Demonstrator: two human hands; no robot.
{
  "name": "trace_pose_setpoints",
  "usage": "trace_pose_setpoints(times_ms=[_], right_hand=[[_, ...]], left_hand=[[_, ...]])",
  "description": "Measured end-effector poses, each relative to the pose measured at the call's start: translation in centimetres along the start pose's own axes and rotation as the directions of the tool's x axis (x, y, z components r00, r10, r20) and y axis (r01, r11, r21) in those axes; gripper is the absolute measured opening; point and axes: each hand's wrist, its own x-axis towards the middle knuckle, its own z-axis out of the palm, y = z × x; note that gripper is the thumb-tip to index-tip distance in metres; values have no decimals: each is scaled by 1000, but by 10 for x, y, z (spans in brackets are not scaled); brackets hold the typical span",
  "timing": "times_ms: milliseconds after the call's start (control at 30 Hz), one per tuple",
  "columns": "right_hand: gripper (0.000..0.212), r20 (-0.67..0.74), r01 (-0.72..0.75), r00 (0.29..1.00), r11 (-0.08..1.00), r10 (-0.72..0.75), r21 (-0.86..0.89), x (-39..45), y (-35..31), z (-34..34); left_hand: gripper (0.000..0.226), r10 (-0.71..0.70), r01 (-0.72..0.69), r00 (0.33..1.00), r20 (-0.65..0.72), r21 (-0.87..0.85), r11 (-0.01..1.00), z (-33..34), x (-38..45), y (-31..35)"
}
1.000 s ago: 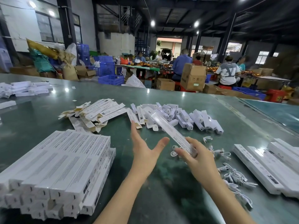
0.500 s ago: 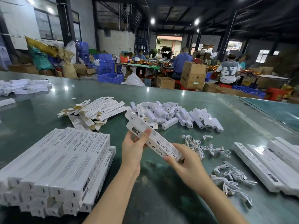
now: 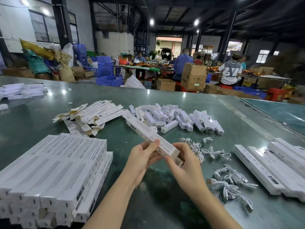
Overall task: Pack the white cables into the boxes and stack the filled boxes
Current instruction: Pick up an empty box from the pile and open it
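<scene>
In the head view, the only view, both hands hold 1 long white box above the green table, and it runs from the near end between the hands away toward the far left. The left hand grasps the box from below and from the side, with the thumb laid on its top face, I think so that the box stays steady. The right hand is at the near end of the box, with its fingers curled around the end flap, which looks open; in my judgement this hand is about to close the flap or to check the inside, but I cannot tell if a cable is already in the box. The loose white cables lie on the table just to the right of the right hand, near enough to take easily, and none of them is in a hand. The stack of filled boxes is at the left, close beside the left forearm, probably so that the finished box can go there with a short move. More long boxes wait at the far right, and small white boxes and flat unfolded cartons lie farther away.
</scene>
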Motion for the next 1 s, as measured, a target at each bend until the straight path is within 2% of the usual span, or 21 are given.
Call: trace_pose_setpoints(times_ms=[133,433,700,867,1000], right_hand=[[20,-55,-1,998,995,6,95,-1,-4,0],[23,-171,75,984,990,-54,121,0,-5,2],[14,-172,49,985,987,-22,155,-1,-4,2],[19,-137,17,991,986,6,168,-1,-6,2],[17,-105,-33,993,967,61,251,-2,-7,5]], left_hand=[[28,-36,28,997,-70,-116,993,-1,3,2],[42,-59,56,998,-4,-253,966,0,4,1],[45,-71,82,996,50,-282,956,-1,3,0],[42,-64,87,994,88,-286,954,-1,1,2],[36,-38,58,996,82,-254,965,1,0,3]])
